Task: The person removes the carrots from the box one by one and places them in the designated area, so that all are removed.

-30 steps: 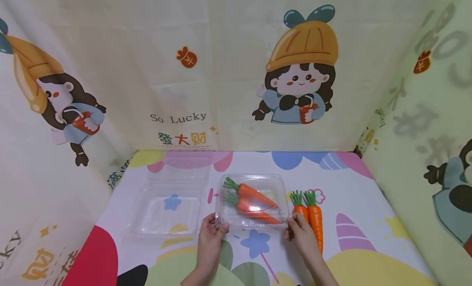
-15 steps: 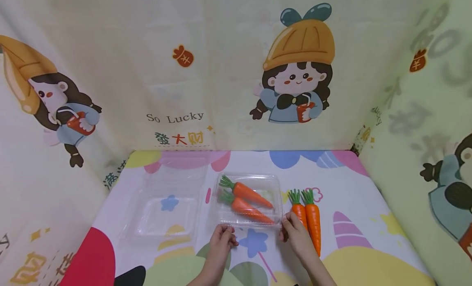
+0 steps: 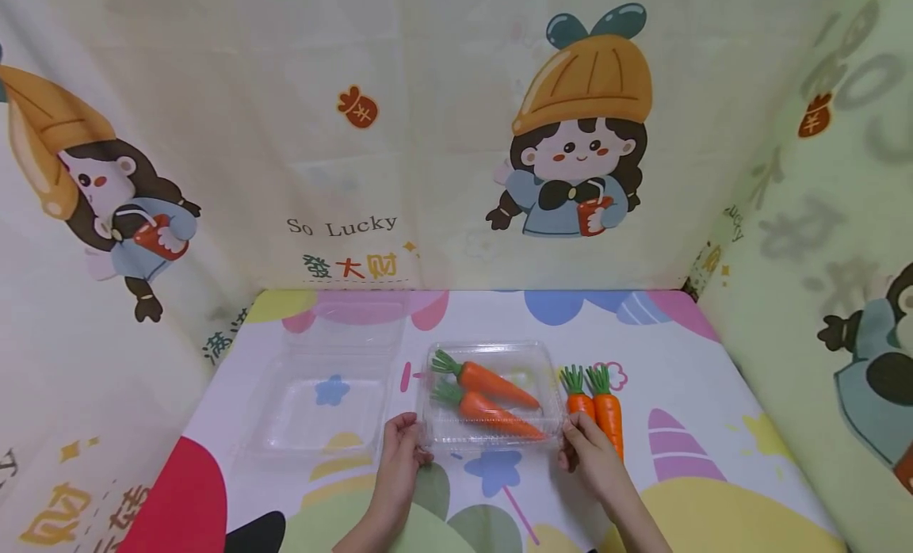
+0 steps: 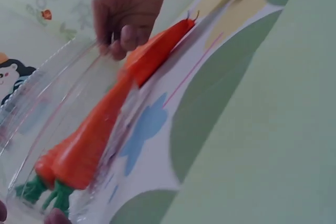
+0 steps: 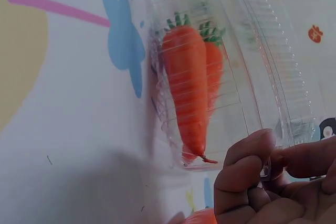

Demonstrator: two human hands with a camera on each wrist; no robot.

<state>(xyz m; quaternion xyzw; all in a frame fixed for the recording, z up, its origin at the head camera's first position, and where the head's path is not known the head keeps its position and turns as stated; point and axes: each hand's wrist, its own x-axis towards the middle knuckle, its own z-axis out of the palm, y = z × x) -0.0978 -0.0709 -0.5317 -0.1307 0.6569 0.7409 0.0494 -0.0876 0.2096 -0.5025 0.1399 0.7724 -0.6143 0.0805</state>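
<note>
A clear plastic clamshell box (image 3: pixel 528 351) stands mid-table with its lid down over two orange carrots (image 3: pixel 499 383) with green tops. My left hand (image 3: pixel 398 462) pinches its front left corner; in the left wrist view only fingertips (image 4: pixel 56 216) show by the carrot tops. At the front right corner, my right hand (image 3: pixel 595 466) pinches the rim between thumb and curled fingers, seen close in the right wrist view (image 5: pixel 262 177). Two more carrots (image 3: pixel 608 418) lie beside that hand, partly covered by it.
A second clear clamshell box (image 3: pixel 285 402) stands open on the left, its lid folded back toward the rear wall. The table wears a colourful printed cloth (image 3: pixel 699 521). Printed curtains (image 3: pixel 442 141) enclose the back and both sides.
Half a second ago my left hand was off the corner, loosely curled before the box's front edge; it has moved left and grips the corner again. My right hand stays at the right corner.
</note>
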